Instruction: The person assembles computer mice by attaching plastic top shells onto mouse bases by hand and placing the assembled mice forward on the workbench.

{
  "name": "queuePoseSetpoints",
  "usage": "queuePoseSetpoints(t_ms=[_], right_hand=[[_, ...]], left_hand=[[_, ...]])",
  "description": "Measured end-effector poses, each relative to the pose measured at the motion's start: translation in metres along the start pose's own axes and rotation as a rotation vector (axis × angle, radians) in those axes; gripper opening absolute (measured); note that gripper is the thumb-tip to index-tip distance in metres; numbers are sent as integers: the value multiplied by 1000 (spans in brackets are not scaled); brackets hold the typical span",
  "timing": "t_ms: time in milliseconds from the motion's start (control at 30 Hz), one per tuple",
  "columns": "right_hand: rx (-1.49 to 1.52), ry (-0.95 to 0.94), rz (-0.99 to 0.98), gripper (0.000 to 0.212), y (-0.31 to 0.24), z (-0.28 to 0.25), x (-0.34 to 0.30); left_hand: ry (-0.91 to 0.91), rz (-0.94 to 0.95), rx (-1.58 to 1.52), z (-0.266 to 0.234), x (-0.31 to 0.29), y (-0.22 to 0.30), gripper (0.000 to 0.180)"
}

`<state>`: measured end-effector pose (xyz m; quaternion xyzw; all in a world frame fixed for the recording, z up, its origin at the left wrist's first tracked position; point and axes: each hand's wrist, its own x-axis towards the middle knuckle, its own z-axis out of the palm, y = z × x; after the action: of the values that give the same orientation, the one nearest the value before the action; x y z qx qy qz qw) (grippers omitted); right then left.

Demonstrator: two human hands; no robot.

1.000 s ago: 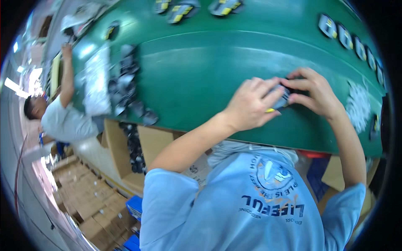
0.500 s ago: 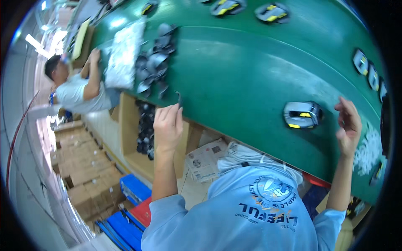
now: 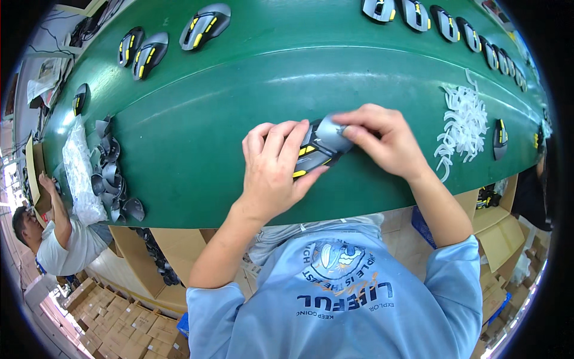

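A black and grey computer mouse with yellow stripes [image 3: 318,148] lies on the green belt [image 3: 239,96] in front of me. My left hand [image 3: 272,170] grips its near side, fingers wrapped over the body. My right hand [image 3: 382,139] pinches the grey top shell of the same mouse at its far end. Both hands are closed on it.
Several finished mice [image 3: 203,25] ride along the far side of the belt, more at the upper right [image 3: 445,21]. A heap of grey shells [image 3: 110,179] and a clear plastic bag [image 3: 81,173] sit at the left. White plastic strips [image 3: 463,122] lie right. Another person [image 3: 57,239] works at lower left, above cardboard boxes [image 3: 101,311].
Half a second ago my hands were apart, the left near the shell heap and the right by a mouse. Now both have come together on the mouse at the belt's middle.
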<state>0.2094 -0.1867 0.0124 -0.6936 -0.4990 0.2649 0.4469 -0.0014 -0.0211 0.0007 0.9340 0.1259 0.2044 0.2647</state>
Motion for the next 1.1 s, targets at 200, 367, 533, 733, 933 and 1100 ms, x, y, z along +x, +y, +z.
queuePoseSetpoints(t_ms=[200,367,533,733,933,1100], right_hand=[[-407,-68,-332,53,3,-7,17],[-294,-237,-292,66,7,-9,22],[-183,-123,-311,70,4,-10,22],[-360,-210,-369,62,2,-10,25],[-339,-199,-308,61,5,-7,15],[-413,-166,-320,60,5,-9,16]], left_hand=[[-60,40,21,-5,2,-9,79],[-121,64,-40,-10,5,-15,80],[-122,60,-34,-11,5,-15,80],[-110,56,-35,-9,4,-14,81],[-112,52,-39,-11,5,-15,80],[-120,62,-65,-10,6,-17,78]])
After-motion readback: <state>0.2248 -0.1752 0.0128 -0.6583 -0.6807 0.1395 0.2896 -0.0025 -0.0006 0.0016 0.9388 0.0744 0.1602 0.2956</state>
